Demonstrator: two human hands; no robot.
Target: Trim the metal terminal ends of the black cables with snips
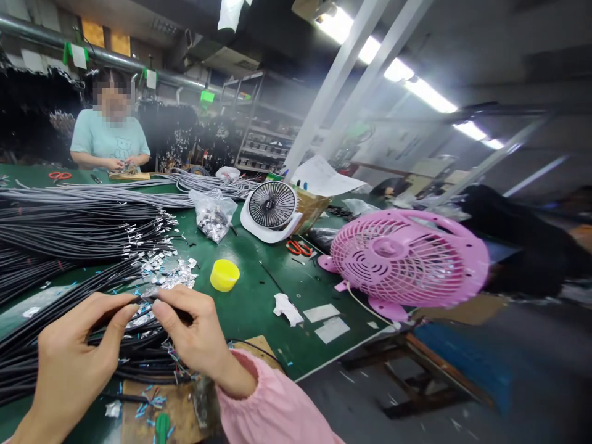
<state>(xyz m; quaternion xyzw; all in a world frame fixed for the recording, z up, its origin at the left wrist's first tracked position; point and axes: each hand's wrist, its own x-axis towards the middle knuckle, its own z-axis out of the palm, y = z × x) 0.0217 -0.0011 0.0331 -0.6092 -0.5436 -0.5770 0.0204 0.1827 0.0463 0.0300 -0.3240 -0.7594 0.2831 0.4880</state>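
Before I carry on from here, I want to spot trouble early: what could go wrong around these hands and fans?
The small piece pinched between the left hand and right hand could slip and get lost among the foil scraps. The pink fan stands near the table edge, so a knock might tip it off. If either fan is running, its draught might scatter loose scraps.

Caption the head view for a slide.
Left hand and right hand pinching a small piece over black cables, pink fan beyond.

head-worn view, facing forward and down, slanted, close above the near work
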